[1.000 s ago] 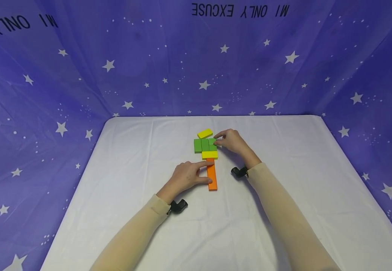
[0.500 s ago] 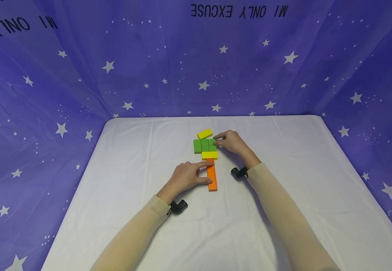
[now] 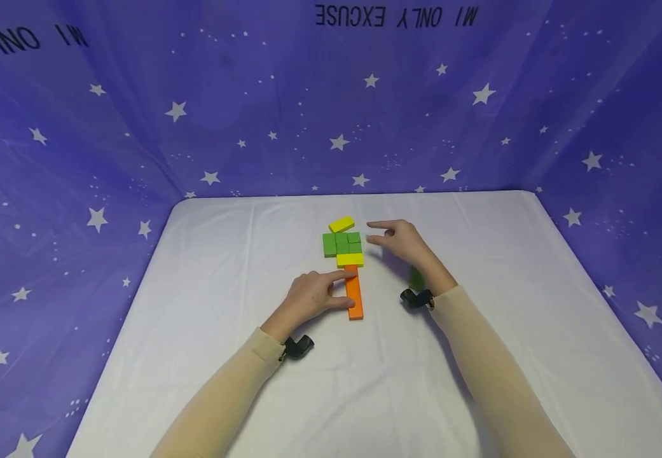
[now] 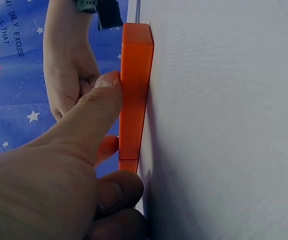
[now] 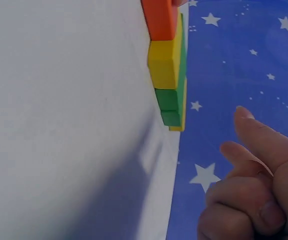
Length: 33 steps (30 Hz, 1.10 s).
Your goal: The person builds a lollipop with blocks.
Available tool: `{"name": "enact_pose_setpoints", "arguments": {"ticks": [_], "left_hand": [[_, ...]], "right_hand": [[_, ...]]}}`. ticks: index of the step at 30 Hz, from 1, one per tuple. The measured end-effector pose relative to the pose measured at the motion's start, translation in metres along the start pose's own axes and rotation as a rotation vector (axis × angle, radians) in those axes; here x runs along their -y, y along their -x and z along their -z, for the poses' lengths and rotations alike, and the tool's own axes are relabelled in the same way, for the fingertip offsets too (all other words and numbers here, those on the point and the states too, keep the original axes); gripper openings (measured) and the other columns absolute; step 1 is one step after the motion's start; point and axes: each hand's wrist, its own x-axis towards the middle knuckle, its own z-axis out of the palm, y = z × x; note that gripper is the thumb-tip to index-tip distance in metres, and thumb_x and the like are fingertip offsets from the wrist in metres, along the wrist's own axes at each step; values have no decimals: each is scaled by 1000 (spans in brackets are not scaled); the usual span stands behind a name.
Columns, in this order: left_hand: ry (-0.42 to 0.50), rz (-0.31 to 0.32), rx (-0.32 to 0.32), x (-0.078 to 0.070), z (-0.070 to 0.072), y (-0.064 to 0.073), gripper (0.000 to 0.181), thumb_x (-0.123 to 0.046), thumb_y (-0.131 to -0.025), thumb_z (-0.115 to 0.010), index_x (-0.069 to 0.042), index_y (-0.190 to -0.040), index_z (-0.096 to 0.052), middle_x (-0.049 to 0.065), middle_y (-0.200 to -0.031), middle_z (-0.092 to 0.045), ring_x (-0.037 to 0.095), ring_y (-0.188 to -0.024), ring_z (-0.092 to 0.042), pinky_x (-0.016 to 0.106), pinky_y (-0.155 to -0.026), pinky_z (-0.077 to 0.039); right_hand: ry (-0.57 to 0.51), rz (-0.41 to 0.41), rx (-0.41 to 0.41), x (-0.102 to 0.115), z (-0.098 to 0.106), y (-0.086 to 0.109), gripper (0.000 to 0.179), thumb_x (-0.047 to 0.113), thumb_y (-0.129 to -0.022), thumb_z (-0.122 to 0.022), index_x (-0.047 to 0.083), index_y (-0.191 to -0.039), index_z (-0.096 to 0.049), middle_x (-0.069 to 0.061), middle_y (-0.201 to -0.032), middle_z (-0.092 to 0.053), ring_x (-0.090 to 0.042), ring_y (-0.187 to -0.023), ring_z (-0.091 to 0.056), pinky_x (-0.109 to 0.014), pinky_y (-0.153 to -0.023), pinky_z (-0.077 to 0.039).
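Flat wooden blocks lie in a joined shape on the white table. My left hand (image 3: pixel 310 296) rests thumb and index fingertips on the orange blocks (image 3: pixel 353 292), laid end to end with a seam showing in the left wrist view. A yellow block (image 3: pixel 350 260) lies across their far end. Beyond it is a patch of several green blocks (image 3: pixel 329 245), and a second yellow block (image 3: pixel 341 224) sits slanted behind them. My right hand (image 3: pixel 405 243) is just right of the green patch, thumb and index finger apart with nothing between them; its other fingers are curled in the right wrist view.
A separate green block (image 3: pixel 416 278) lies under my right wrist, partly covered by the arm and the black wrist camera (image 3: pixel 415 298). The white tablecloth (image 3: pixel 222 254) ends at a purple star-patterned curtain (image 3: pixel 285 95) on the back and sides.
My right hand has let go of the small green block at the patch's right edge and drawn slightly right. A loose green block now shows beneath that wrist. My left hand stays on the orange blocks.
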Motion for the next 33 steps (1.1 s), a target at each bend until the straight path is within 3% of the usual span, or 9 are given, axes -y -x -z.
{"name": "enact_pose_setpoints", "arguments": {"ticks": [13,21,33], "left_hand": [[2,3,-1,4,1,0,68,-61,-85,-82,-40,-147,-63,-6,-68,-56,12,-56,-44,27,-57,-31],[0,15,12,3,0,0,68,-61,-85,-82,-42,-147,-62,-6,-69,-56,12,-57,-45,27,-57,-31],[-4,8,8,1,0,-1,68,-61,-85,-83,-42,-146,-63,-7,-70,-56,11,-58,-44,26,-58,-30]], "right_hand": [[-51,-8,-15,-12,16,21,56,37,-97,-78,20,-148,-64,2,-63,-39,-17,-57,-32,-30,-52,-27],[-83,-69,7,-25,27,39,68,36,-93,-83,21,-154,-57,2,-63,-42,-17,-56,-34,-30,-52,-30],[-79,-47,81,-52,48,71,79,34,-89,-87,16,-155,-47,6,-65,-38,-10,-58,-31,-29,-58,-31]]}}
